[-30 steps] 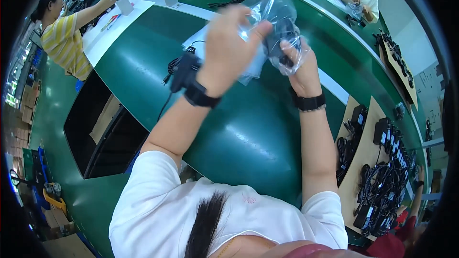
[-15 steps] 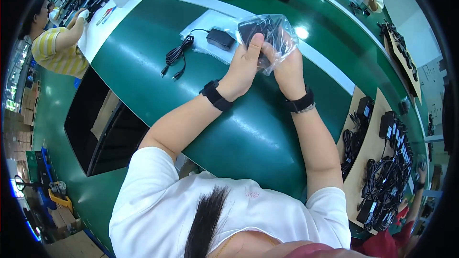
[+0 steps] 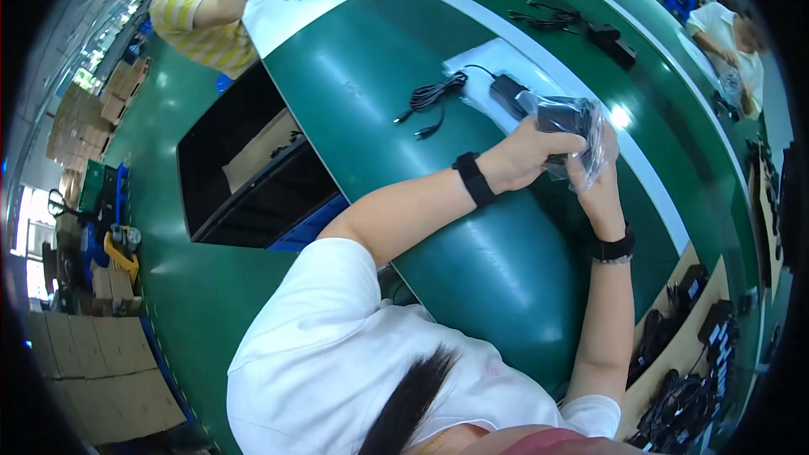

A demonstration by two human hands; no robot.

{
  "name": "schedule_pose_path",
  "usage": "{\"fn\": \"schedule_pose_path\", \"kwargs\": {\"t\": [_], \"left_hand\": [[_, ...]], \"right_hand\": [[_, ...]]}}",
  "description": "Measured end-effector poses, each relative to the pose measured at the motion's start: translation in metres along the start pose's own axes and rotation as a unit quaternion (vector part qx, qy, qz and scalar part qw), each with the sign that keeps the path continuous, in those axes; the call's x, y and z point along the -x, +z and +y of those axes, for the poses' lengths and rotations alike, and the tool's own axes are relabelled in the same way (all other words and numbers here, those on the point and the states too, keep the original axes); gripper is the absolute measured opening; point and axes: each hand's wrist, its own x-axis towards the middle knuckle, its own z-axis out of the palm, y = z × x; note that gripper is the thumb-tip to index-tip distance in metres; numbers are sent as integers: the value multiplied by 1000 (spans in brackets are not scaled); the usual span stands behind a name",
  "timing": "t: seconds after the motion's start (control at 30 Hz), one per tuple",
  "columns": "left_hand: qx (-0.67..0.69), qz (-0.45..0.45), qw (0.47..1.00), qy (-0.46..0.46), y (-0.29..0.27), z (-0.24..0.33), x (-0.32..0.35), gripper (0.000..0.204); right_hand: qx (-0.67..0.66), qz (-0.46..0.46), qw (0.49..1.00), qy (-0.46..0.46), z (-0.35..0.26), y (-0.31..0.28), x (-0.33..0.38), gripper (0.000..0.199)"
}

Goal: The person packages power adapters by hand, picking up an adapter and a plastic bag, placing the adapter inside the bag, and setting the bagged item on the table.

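Note:
Between my two hands is a black power adapter (image 3: 563, 118) inside a clear plastic bag (image 3: 597, 156). My left hand (image 3: 539, 150) grips its left side, with the thumb laid across the front. From the right, my right hand (image 3: 600, 190) closes on the bag, its fingers partly hidden behind the plastic. Just beyond my left hand, another black adapter (image 3: 508, 93) lies on a stack of flat clear bags (image 3: 480, 59). Its cable (image 3: 438, 93) is bundled on the green table top, with the plug ends pointing toward me.
A black bin (image 3: 253, 177) stands at the table's left edge. Boards with several adapters and cables (image 3: 687, 396) lie at the right. More adapters (image 3: 611, 42) rest on the far green surface. One person (image 3: 202, 13) works at the far left, another (image 3: 729, 55) at the far right.
The view has swung left, so the table and my hands appear farther right and lower. Both hands still hold the bagged adapter, now turned so its flat face shows more.

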Motion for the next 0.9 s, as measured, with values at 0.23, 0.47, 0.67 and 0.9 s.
{"fn": "schedule_pose_path", "kwargs": {"t": [0.23,0.47,0.67,0.9], "left_hand": [[148,58,987,-27,-11,2,-8,11],[97,138,985,46,-20,7,-15,9],[164,109,980,31,-22,18,-16,11],[165,105,980,-21,-14,13,-13,10]], "right_hand": [[-375,-45,913,155,-20,-14,-12,61],[-85,99,985,110,-34,15,-6,30],[-399,127,888,188,-29,3,-1,13],[-83,109,987,89,-25,-45,-10,13]]}}
